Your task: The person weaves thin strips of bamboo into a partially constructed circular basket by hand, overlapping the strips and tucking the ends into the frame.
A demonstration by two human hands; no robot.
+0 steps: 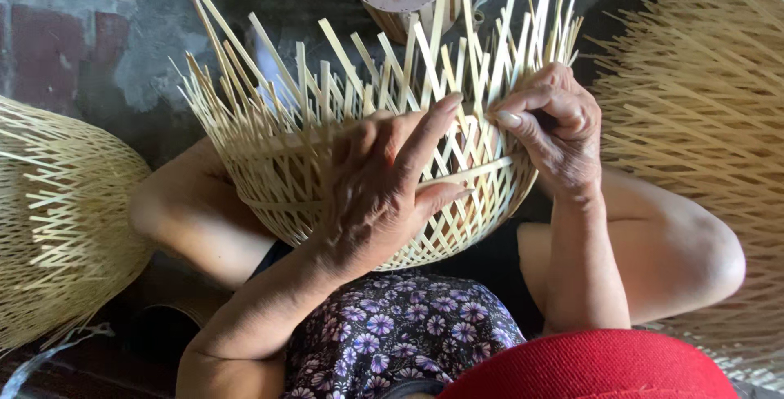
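Head camera, looking down: a half-woven bamboo basket [359,162] rests on the person's lap, loose strip ends fanning upward. The left hand [384,191] lies spread across the woven wall, index finger extended toward the rim. The right hand [551,125], at the basket's right edge, pinches an upright bamboo strip [500,80]. Finished woven shades [57,219] sit at both sides.

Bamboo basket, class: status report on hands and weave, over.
Left hand flat on basket. Right hand pinching a strip at the rim. Loose strips upright. Finished baskets both sides, apart.
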